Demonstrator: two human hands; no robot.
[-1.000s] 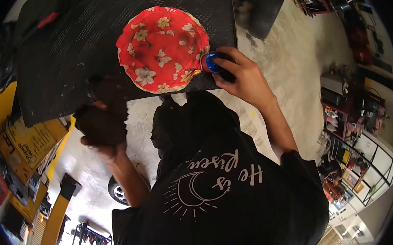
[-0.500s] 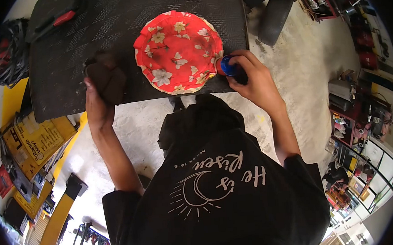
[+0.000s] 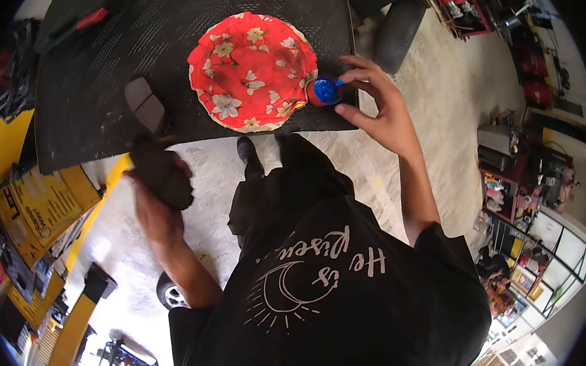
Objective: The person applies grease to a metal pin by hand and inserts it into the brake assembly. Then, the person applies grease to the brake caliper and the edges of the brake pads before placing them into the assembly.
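Observation:
My left hand [image 3: 156, 216] grips a dark flat pad [image 3: 162, 175] just off the front edge of the black table [image 3: 170, 28]. A second grey-black pad [image 3: 144, 105] lies on the table above it. My right hand [image 3: 386, 108] is beside a small red container [image 3: 314, 92] with blue contents, its thumb and fingers apart. Blue shows at one fingertip near the rim. A round red floral cloth piece [image 3: 251, 70] lies flat on the table, touching the container's left side.
A red-and-black tool [image 3: 91, 19] lies at the table's far left. Yellow boxes [image 3: 36, 201] stand on the left. A dark rounded object [image 3: 398, 33] is beyond the table's right edge. A wheel [image 3: 171, 293] shows on the floor. Shelves of tools line the right.
My left hand has moved back toward me with a pad, and another pad now shows on the table. My right fingers have lifted off the container and spread, uncovering its blue contents.

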